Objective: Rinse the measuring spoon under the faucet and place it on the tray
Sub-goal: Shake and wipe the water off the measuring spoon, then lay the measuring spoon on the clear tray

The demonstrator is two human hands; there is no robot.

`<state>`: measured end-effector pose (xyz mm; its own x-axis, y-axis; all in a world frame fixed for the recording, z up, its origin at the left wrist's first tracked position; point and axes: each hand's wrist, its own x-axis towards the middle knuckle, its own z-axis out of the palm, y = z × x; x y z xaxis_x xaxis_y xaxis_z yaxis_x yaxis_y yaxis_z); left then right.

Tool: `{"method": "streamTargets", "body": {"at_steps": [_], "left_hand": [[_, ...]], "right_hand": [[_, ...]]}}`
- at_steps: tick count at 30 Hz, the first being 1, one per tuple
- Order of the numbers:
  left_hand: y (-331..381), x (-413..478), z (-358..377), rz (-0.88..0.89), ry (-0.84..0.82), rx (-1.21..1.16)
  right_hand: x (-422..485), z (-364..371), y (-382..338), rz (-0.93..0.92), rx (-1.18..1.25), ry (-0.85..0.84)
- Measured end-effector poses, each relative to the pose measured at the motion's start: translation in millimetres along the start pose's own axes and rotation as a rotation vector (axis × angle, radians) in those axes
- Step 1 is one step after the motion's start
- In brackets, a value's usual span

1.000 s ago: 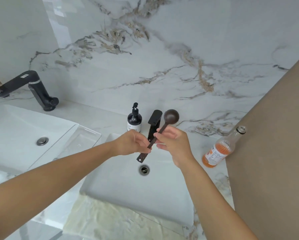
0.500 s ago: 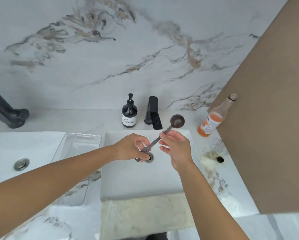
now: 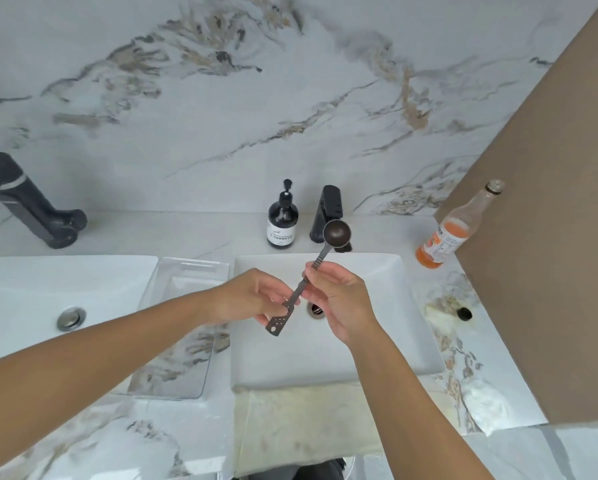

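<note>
Tray (image 3: 186, 271), clear plastic, sits on counter (image 3: 193, 237) left of the sink (image 3: 394, 271). Your left hand (image 3: 252, 299) pinches the measuring spoon (image 3: 304, 289) near its flat end; right hand (image 3: 339, 299) grips mid-handle. Spoon's tilted over the basin, bowl up by the black faucet (image 3: 328, 209).

Marble table (image 3: 193, 427): two white sinks (image 3: 412, 327), clear tray (image 3: 186, 271) between, black faucet (image 3: 328, 209), soap dispenser (image 3: 282, 223), orange bottle (image 3: 453, 233) right.
</note>
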<state>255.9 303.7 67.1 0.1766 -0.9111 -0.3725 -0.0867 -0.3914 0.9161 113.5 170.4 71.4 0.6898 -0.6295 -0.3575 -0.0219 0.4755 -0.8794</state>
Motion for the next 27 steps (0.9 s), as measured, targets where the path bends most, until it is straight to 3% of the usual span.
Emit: {"method": "streamTargets", "body": {"at_steps": [8,13,21,27], "left_hand": [[-50,-83,-75,-0.250,0.236,-0.049],[-89,-91,-77,-0.484,0.299,0.070],[-127,-85,-60,-0.708,0.209,0.298],[-130,-76,-59,-0.751,0.129,0.330]], "right_hand": [[27,118,41,0.246,-0.154,-0.238],[36,147,92,0.463,-0.215,-0.176],[36,162,135,0.653,-0.340,-0.164],[41,164,144,0.695,-0.419,-0.171]]}}
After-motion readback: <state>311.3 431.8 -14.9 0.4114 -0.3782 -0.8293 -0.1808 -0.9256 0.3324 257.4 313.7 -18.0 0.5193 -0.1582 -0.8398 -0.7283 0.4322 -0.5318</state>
